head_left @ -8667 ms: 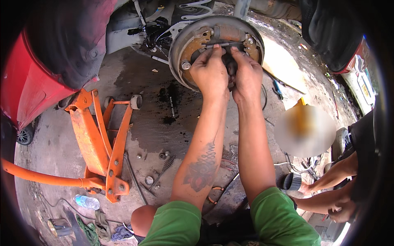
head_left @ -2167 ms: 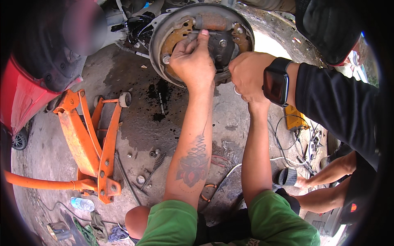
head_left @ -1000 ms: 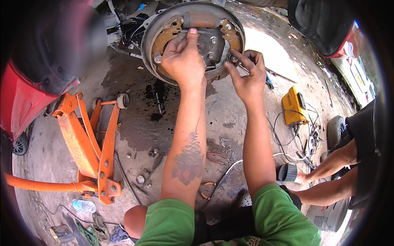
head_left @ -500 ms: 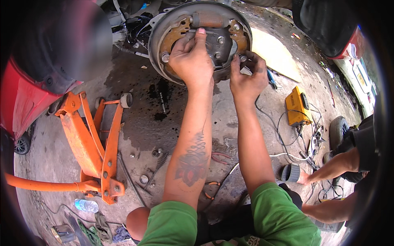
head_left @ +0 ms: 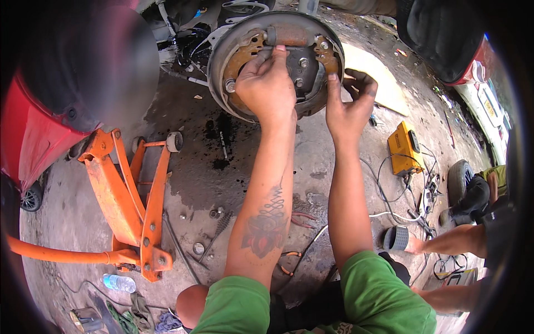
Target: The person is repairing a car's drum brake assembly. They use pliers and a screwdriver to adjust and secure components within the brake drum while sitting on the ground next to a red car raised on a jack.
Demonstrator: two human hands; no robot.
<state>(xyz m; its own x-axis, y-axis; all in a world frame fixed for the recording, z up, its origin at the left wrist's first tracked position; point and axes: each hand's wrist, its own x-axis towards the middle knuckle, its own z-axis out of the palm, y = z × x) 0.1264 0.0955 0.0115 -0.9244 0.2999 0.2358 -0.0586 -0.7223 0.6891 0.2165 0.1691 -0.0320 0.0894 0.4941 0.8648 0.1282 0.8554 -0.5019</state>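
Note:
A round drum brake assembly (head_left: 303,64), its rusty brake shoes (head_left: 245,54) mounted on a dark backing plate (head_left: 220,38), stands at the top centre. At its middle, my left hand (head_left: 267,83) is closed in a pinch, thumb tip up just below the rusty wheel cylinder (head_left: 290,35). What it pinches is hidden. My right hand (head_left: 351,103) grips the plate's right edge. Its thumb lies against the right shoe, and its bent fingers are outside the rim, their tips partly hidden.
An orange floor jack (head_left: 119,200) stands at the left, near a water bottle (head_left: 118,283). Pliers (head_left: 303,219) and loose parts lie below my arms. A yellow box (head_left: 404,147) with cables sits at the right, near another person's arm (head_left: 453,240).
My right hand has shifted right and away from the bolt-like fitting on the right shoe to the plate's edge. My left hand keeps its pinch. The whole view has shifted slightly.

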